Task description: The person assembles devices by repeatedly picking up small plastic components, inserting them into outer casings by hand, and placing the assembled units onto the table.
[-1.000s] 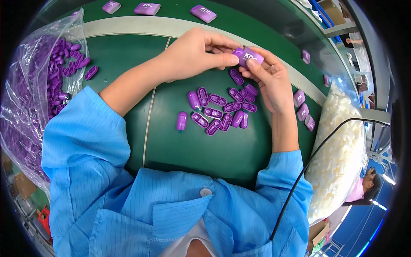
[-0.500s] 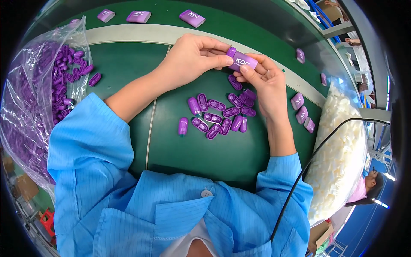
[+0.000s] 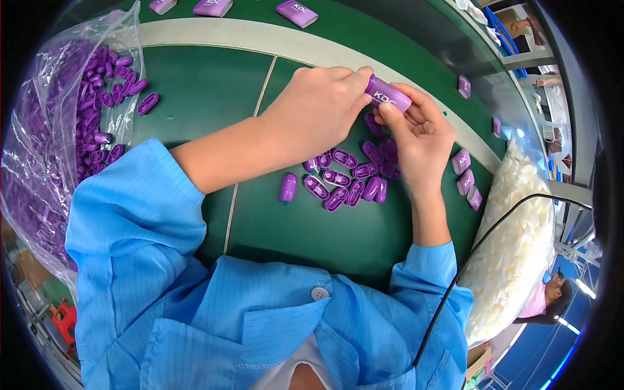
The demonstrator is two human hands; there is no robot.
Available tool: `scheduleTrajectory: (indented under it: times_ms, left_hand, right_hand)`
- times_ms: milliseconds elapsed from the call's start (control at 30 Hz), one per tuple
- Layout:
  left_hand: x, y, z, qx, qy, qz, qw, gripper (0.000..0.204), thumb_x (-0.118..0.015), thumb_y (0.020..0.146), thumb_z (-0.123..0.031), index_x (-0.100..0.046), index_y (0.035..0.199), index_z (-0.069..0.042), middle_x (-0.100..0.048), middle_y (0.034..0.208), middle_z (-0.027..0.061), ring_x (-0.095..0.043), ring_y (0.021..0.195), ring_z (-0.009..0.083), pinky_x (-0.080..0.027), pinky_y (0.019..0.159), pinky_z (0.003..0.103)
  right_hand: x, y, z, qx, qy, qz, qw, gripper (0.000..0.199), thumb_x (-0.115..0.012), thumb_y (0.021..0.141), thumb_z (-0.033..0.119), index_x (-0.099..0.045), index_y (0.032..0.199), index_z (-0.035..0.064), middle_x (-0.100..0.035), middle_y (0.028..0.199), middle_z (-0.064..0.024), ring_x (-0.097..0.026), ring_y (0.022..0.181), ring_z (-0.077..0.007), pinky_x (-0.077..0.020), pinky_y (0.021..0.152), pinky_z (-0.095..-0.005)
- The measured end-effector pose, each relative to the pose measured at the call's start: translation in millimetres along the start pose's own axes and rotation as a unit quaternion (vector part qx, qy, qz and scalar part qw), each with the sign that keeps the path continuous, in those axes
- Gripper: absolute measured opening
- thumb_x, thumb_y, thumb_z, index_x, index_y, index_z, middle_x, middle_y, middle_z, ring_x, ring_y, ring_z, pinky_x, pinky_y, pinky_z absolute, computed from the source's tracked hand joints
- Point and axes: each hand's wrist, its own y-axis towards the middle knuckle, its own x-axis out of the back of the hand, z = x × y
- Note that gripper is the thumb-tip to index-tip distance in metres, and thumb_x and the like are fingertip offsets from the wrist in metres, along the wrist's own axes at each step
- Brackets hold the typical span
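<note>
Above the far part of the green work surface, a small purple plastic case (image 3: 392,97) with white print is held between both hands. My right hand (image 3: 421,140) grips its body, thumb on the near face and fingers behind. My left hand (image 3: 325,104) is closed at the darker purple cap (image 3: 371,84) on the case's left end, its knuckles turned up. Under and between the hands lie several loose purple oval caps (image 3: 336,178), some hollow side up. A single cap (image 3: 288,187) lies apart, to the left of that cluster.
At left, a clear plastic bag (image 3: 55,149) spills purple caps. Purple cases (image 3: 297,13) stand along the green belt (image 3: 364,39) beyond a pale curved rail (image 3: 214,32); more sit at right. A bag of cream-coloured pieces (image 3: 513,253) and a black cable (image 3: 448,279) are at right.
My left hand has rolled over, its back now upward, with the fingers closer round the capped end. The case and both hands have shifted slightly right in view. My right hand keeps its grip.
</note>
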Motion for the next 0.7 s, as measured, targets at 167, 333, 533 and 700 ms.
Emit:
scheduleTrajectory:
  times_ms: [167, 333, 533, 700]
  left_hand:
    - [-2, 6, 11, 0.012, -0.052, 0.02, 0.998, 0.029, -0.06, 0.081, -0.009, -0.057, 0.107, 0.003, -0.062, 0.075, 0.0168, -0.06, 0.061, 0.0275, -0.047, 0.054, 0.033]
    - [0, 10, 10, 0.125, -0.172, 0.047, 0.976, 0.031, -0.057, 0.085, -0.012, -0.055, 0.111, 0.004, -0.063, 0.079, 0.0184, -0.062, 0.061, 0.0251, -0.047, 0.056, 0.031]
    - [1, 1, -3, 0.064, -0.021, 0.075, 0.995, 0.02, -0.051, 0.086, -0.008, -0.054, 0.1, 0.006, -0.06, 0.074, 0.0208, -0.059, 0.065, 0.0341, -0.046, 0.055, 0.038]
    - [0, 2, -1, 0.043, 0.04, 0.085, 0.995, 0.015, -0.053, 0.085, -0.009, -0.054, 0.093, 0.004, -0.059, 0.072, 0.0201, -0.059, 0.065, 0.0353, -0.046, 0.056, 0.04]
  right_hand:
    - [1, 8, -6, -0.047, 0.117, 0.011, 0.992, 0.028, -0.061, 0.08, -0.003, -0.054, 0.106, -0.0076, -0.062, 0.093, -0.0133, -0.061, 0.08, -0.0138, -0.0525, 0.07, -0.0237]
    - [-3, 7, -6, -0.03, 0.128, -0.003, 0.991, 0.026, -0.061, 0.081, -0.002, -0.054, 0.105, -0.0075, -0.062, 0.092, -0.0127, -0.061, 0.079, -0.0131, -0.0523, 0.071, -0.0236]
    - [-6, 1, -5, -0.034, 0.115, 0.004, 0.993, 0.026, -0.061, 0.081, -0.002, -0.054, 0.105, -0.0069, -0.063, 0.09, -0.0116, -0.061, 0.077, -0.0125, -0.0517, 0.069, -0.0223]
    - [-3, 2, -9, 0.024, -0.005, 0.01, 1.0, 0.024, -0.062, 0.079, -0.002, -0.057, 0.103, -0.0064, -0.064, 0.086, -0.0091, -0.061, 0.071, -0.0102, -0.0512, 0.064, -0.022]
